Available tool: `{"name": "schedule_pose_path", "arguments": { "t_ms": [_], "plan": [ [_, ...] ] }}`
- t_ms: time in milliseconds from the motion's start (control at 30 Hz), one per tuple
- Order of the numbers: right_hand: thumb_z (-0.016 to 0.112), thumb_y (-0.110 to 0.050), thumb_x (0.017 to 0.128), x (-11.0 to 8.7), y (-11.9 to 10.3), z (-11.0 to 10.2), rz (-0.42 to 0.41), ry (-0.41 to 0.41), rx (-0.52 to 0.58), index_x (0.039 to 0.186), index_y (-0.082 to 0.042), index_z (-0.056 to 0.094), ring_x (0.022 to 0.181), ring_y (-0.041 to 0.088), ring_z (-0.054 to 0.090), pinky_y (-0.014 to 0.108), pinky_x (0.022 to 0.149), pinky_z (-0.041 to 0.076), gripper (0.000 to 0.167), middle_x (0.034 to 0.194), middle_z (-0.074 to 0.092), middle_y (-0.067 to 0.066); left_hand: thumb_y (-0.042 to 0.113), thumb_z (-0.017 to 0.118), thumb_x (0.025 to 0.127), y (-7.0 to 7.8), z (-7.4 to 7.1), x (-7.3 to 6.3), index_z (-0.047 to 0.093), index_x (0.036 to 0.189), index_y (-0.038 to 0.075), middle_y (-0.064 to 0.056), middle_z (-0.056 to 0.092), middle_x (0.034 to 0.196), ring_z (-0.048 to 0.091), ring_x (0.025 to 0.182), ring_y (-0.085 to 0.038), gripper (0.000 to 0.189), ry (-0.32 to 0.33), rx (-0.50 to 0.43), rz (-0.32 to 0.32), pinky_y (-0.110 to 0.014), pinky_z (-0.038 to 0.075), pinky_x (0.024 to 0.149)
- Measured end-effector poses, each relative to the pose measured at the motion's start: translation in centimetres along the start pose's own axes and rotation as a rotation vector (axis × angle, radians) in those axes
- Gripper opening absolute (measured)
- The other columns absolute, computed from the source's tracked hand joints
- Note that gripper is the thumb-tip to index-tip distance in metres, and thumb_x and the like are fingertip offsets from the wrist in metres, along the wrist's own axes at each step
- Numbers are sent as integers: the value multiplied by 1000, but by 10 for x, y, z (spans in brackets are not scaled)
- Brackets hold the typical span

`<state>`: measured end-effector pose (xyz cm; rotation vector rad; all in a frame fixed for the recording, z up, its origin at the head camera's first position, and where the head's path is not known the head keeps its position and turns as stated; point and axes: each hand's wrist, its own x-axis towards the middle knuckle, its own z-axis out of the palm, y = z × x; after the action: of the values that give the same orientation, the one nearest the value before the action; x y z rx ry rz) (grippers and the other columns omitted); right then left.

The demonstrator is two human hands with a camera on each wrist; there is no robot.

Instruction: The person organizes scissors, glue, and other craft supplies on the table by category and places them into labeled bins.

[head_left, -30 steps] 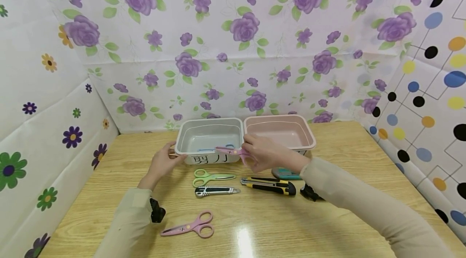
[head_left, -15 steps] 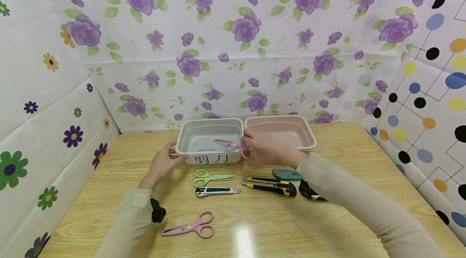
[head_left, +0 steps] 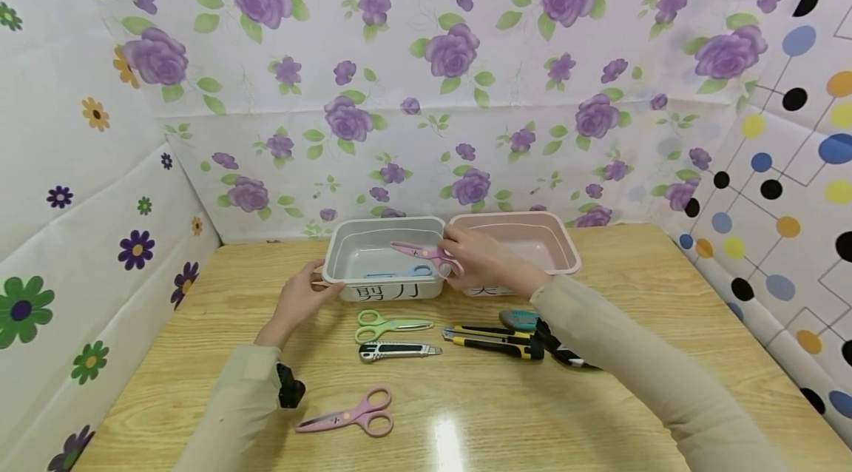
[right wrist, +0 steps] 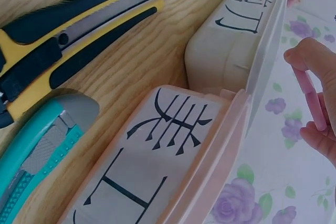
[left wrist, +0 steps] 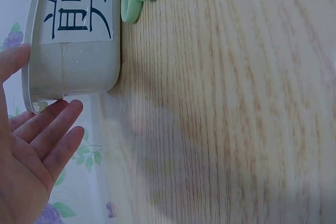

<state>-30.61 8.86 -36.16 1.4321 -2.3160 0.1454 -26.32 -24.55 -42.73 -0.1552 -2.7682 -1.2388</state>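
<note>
Two hands work at the gray bin (head_left: 366, 235); at its left end the left hand (head_left: 297, 303) grips the corner, thumb on the rim; well in front of it, toward the left, loose pink scissors (head_left: 350, 416) lie on the counter (head_left: 532, 413); green scissors (head_left: 402, 325) lie just before it, with a silver-and-black cutter (head_left: 399, 351) farther out; blue scissors (head_left: 419, 271) rest inside it; over its right part the held pink scissors (head_left: 421, 251) point blades-left, pinched at the handles by the right hand (head_left: 475, 257); front-right of it lie a yellow-and-black cutter (head_left: 495, 344) and a teal cutter (head_left: 521, 319); immediately right of it stands a pink bin (head_left: 532, 224).
</note>
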Motion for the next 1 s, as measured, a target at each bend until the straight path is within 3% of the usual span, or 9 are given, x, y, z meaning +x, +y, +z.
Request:
{"name": "schedule_pose_path", "arguments": {
  "t_ms": [300,567,1000],
  "plan": [
    [75,-22,67,8,3,4,69,-46,8,105,-2,61,82,17,49,26,64,46,45,97,48,6,29,66,84,0,-1,0,35,136,-2,-28,55,116,61,97,-36,68,-1,-13,3,-40,53,75],
    [74,-20,69,13,4,11,84,-18,41,105,0,61,81,17,51,25,63,48,43,101,51,7,30,66,84,0,0,-1,35,136,-2,-27,56,115,61,97,-36,68,-5,-6,0,-40,53,74],
    [77,-16,70,21,7,22,103,16,120,111,3,59,90,24,58,32,78,50,48,113,55,13,30,66,84,0,0,-1,35,136,0,-27,56,116,61,98,-35,67,-3,-16,-3,-40,53,74]
  ]
}}
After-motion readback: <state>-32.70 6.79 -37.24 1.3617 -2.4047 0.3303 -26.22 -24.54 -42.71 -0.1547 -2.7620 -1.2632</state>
